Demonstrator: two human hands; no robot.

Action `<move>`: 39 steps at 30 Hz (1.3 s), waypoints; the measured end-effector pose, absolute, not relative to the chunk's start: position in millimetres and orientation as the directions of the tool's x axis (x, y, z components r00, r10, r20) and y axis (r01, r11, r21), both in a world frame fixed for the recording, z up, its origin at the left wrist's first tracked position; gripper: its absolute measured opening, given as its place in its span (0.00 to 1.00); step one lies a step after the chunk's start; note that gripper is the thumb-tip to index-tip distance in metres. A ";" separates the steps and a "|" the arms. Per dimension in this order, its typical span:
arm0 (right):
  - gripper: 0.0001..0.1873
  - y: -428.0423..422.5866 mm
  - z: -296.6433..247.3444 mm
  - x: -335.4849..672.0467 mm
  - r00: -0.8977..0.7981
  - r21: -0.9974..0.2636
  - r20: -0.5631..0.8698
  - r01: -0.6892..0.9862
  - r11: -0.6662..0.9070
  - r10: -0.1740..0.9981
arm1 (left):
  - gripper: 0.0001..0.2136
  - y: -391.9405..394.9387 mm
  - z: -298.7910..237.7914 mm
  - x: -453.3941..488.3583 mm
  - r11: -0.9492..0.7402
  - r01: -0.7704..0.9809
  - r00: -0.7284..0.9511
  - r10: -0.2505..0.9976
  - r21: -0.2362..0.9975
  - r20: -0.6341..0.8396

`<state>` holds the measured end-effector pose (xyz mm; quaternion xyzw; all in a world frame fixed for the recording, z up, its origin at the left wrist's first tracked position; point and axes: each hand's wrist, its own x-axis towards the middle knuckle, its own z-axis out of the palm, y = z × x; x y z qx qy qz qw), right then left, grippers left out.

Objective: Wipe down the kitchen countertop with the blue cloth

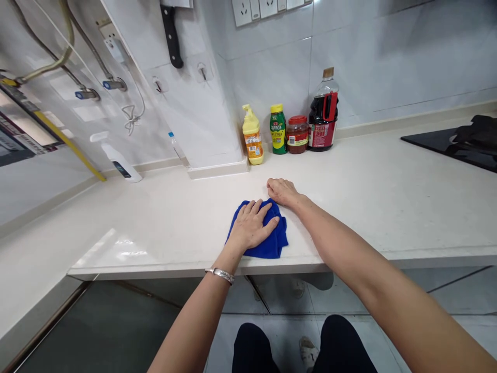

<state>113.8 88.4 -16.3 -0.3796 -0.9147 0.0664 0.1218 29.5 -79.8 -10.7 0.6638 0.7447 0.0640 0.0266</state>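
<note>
A blue cloth [280, 239] lies folded and a little rumpled on the white counter [186, 223], close to its front edge. My left hand [254, 225] presses flat on top of it, fingers stretched out and thumb apart. Just beyond the cloth's far right corner, my right hand [282, 191] rests on the counter with its fingers curled in. The underside of that hand is hidden, so I cannot tell whether anything is inside it.
Against the back wall stand a yellow pump bottle [253, 137], a green bottle [278, 130], a red-lidded jar [297, 135] and a large dark sauce bottle [323, 116]. A white spray bottle [120, 160] leans at left. A black hob [446, 142] lies at right. A knife [172, 39] hangs above.
</note>
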 end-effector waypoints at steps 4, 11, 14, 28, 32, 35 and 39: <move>0.19 89.1 -15.5 113.4 -0.681 -0.211 0.178 0.679 0.703 0.710 | 0.33 -79.5 -9.4 28.6 0.098 0.985 -0.103 0.994 0.139 0.031; 0.18 86.9 -12.4 112.6 -0.654 -0.207 0.170 0.708 0.676 0.737 | 0.35 -74.3 -10.0 25.9 0.089 0.980 -0.097 0.995 0.175 0.034; 0.19 85.5 -13.1 112.2 -0.657 -0.193 0.176 0.707 0.680 0.733 | 0.35 -70.2 -9.4 24.1 0.073 0.979 -0.080 0.996 0.189 0.031; 0.19 98.6 -16.9 107.0 -0.610 -0.240 0.167 0.737 0.632 0.775 | 0.23 -31.2 -9.4 -1.7 -0.095 0.940 0.044 0.986 0.328 0.158; 0.18 100.9 -16.6 108.2 -0.611 -0.241 0.174 0.734 0.635 0.772 | 0.21 -24.4 -11.9 -7.8 -0.133 0.923 0.062 0.978 0.361 0.200; 0.18 103.2 -15.6 109.6 -0.607 -0.235 0.185 0.736 0.634 0.773 | 0.20 -21.3 -11.9 -10.2 -0.140 0.915 0.063 0.976 0.378 0.208; 0.18 104.4 -13.9 112.0 -0.595 -0.229 0.182 0.748 0.622 0.783 | 0.21 -17.9 -11.7 -12.5 -0.147 0.904 0.062 0.974 0.401 0.217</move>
